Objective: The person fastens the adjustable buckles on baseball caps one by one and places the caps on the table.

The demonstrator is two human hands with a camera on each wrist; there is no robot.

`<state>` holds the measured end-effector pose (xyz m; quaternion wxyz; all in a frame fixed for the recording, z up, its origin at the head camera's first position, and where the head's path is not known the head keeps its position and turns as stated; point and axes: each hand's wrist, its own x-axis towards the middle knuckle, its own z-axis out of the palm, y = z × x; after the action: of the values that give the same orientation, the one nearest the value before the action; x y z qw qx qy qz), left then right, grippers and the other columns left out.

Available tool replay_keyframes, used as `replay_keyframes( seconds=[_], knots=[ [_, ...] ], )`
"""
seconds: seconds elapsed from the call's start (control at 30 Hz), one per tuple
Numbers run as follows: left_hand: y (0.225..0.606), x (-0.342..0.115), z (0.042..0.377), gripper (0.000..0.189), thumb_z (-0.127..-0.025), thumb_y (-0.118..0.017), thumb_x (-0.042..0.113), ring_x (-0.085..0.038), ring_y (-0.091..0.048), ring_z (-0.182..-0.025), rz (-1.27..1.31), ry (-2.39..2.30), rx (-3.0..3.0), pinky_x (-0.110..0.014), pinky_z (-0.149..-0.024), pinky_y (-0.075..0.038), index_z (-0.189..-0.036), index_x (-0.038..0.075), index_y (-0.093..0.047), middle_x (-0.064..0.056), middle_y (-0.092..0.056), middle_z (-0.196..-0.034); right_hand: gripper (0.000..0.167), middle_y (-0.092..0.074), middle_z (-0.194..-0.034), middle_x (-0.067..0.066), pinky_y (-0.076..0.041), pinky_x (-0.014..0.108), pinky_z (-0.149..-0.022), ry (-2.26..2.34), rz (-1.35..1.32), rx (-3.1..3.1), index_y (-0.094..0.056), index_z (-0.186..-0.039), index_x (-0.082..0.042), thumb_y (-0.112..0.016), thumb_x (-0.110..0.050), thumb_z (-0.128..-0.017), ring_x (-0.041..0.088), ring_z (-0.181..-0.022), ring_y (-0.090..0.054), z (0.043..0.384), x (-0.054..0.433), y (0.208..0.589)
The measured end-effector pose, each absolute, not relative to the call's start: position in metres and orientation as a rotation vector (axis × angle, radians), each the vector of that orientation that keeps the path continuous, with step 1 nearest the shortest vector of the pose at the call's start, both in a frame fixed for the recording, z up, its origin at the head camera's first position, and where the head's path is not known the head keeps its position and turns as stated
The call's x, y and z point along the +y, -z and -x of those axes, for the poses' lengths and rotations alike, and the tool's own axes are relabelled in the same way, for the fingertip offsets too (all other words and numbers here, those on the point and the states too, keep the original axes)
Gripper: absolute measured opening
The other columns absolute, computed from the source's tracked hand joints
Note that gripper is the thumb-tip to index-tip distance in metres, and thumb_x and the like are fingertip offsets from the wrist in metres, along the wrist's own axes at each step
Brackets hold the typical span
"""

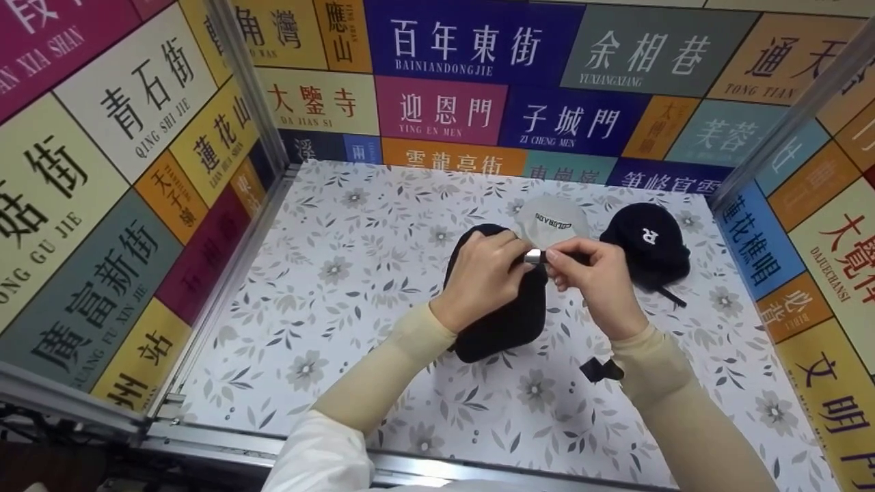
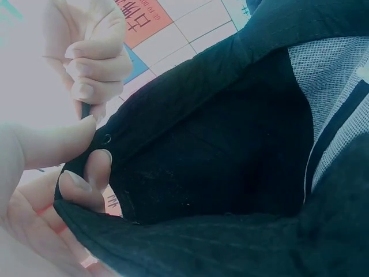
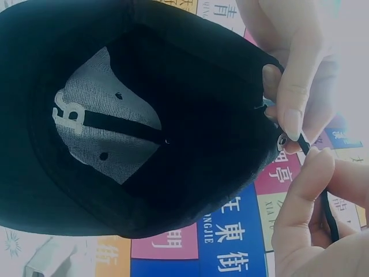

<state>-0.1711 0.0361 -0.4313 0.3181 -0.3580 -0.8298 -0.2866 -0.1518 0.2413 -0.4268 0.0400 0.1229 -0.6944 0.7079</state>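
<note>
A black baseball cap [image 1: 502, 328] hangs in front of me, its opening turned up so that its dark inside and pale mesh lining [image 3: 124, 115] show in both wrist views. My left hand [image 1: 482, 273] grips the cap's back edge beside a silver buckle [image 1: 534, 256], thumb and fingertips pinching the fabric. Just to the right, my right hand [image 1: 598, 273] pinches the cap's thin black strap [image 3: 328, 216] between thumb and fingers; its tail runs down through that hand. A small metal eyelet [image 3: 282, 140] sits close to the left fingertips.
Behind the hands lie a pale grey cap [image 1: 554, 215] lettered COLORADO and, to its right, a black cap [image 1: 646, 242] with a white R and a loose strap. A small black piece [image 1: 601, 370] shows by my right wrist. Sign-patterned panels [image 1: 437, 109] enclose the floral tabletop [image 1: 335, 328].
</note>
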Motion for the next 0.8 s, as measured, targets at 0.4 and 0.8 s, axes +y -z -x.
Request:
replay_keyframes(
  seconds=[0.4,0.8],
  knots=[
    [0.4303,0.0385,0.1684,0.011,-0.088,-0.073,0.017,-0.014,-0.065,-0.082,0.983,0.707,-2.209,-0.033,-0.066,-0.041,-0.099,0.014,-0.075,0.005,-0.068,-0.092,0.027,-0.069,-0.1,0.021,-0.056,0.029,-0.065,-1.945,-0.434,-2.333,-0.074,-0.111,0.0,-0.072,-0.021,-0.094,0.025,-0.08,-0.065,0.1526,0.2422,0.4292],
    [0.4317,0.0401,0.1692,0.008,-0.089,-0.07,0.013,-0.013,-0.063,-0.079,0.968,0.706,-2.214,-0.032,-0.065,-0.039,-0.096,0.016,-0.074,0.006,-0.067,-0.089,0.027,-0.067,-0.09,0.022,-0.058,0.03,-0.065,-2.036,-0.38,-2.245,-0.071,-0.103,0.007,-0.075,-0.016,-0.091,0.031,-0.077,-0.066,0.1529,0.2377,0.4328]
  ],
)
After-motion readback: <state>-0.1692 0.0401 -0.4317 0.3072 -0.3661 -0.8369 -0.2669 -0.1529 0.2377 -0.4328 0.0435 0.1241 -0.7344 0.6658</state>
